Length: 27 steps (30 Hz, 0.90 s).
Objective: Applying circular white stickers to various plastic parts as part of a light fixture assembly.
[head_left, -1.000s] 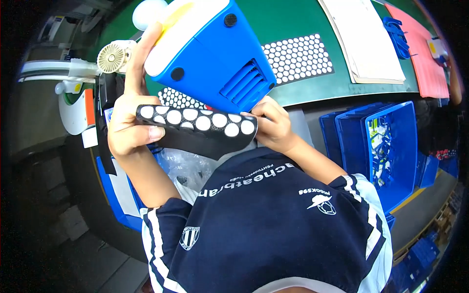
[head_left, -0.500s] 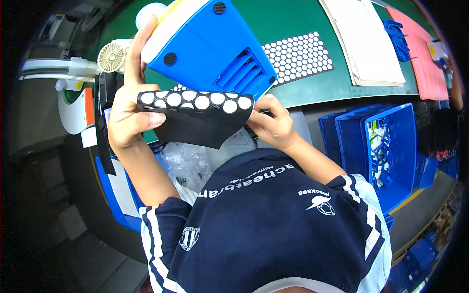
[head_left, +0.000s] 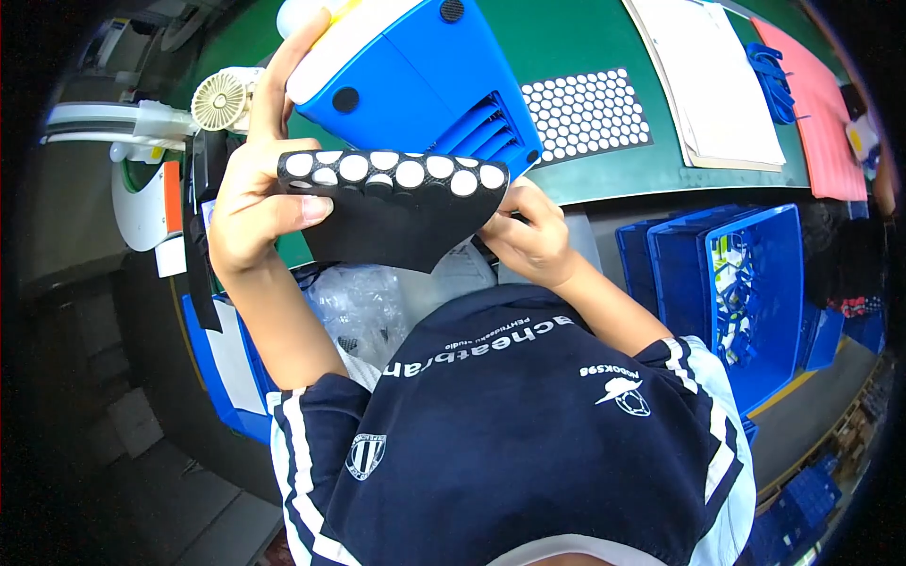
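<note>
Sheet (head_left: 396, 217) (blk) in L grip (head_left: 247, 206), R grip (head_left: 534, 236) @ R edge

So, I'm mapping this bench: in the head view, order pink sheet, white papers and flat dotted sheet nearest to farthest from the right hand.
From the right hand:
1. Flat dotted sheet, on the green bench
2. White papers, right of it
3. Pink sheet, far right

Green-topped workbench (head_left: 571, 38), well lit, spanning the upper central and right field, its outline bowed; grey floor (head_left: 231, 514), at lower left, marked into rectangular divisions, lying in comparative shadow
</note>
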Available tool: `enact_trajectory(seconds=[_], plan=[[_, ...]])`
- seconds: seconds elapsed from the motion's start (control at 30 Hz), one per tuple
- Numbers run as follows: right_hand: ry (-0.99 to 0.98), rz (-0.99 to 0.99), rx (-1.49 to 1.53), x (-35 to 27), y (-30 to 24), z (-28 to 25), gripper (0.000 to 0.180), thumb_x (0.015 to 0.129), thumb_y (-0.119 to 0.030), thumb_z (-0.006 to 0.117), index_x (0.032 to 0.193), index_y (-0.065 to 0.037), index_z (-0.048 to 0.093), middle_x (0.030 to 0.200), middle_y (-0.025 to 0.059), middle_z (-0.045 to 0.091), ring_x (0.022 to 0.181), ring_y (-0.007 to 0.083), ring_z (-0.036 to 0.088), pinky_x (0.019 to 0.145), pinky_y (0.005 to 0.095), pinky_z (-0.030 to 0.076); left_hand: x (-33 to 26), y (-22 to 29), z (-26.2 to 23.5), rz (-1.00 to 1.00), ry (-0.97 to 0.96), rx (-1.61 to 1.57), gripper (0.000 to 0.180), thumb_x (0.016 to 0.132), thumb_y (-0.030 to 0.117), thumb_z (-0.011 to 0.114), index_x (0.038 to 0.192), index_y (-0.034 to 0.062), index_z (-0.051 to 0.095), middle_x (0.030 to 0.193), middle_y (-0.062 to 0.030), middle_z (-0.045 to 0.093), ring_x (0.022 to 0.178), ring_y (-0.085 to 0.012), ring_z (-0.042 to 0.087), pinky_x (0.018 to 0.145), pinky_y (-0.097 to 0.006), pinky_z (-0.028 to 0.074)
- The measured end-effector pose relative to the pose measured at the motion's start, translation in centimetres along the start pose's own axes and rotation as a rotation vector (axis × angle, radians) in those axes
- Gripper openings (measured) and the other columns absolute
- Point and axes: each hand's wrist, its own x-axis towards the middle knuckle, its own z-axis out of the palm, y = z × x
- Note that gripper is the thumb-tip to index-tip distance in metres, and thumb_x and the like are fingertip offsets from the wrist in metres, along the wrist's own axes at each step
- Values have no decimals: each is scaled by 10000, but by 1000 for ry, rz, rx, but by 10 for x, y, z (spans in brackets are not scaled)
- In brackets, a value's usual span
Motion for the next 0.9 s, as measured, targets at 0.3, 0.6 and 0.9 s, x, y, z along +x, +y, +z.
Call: enact_trajectory(seconds=[0.3,0.6,0.9], plan=[[-55,-12,-21,6,-2,-2,161,642,16,669,776,-36,595,662,47,454,596,205,474,497,307,379,1,0,-7,-43,-11,-8,304,512,261,603,688,22,669,1427,-222,219,1280,-358,280,1052,-445,128],[61,247,119,0,2,3,309,677,-13,713,926,-40,531,730,65,513,632,173,524,562,275,438,17,13,13,-213,204,-142,805,442,225,650,1122,-85,352,1408,-215,254,1281,-291,290,1055,-343,155],[128,323,175,-2,-7,9,310,687,31,702,928,-5,510,786,57,496,686,114,482,619,221,402,19,19,30,-329,368,-316,1115,359,232,680,1311,-141,237,1395,-224,264,1299,-301,262,1075,-321,133]])
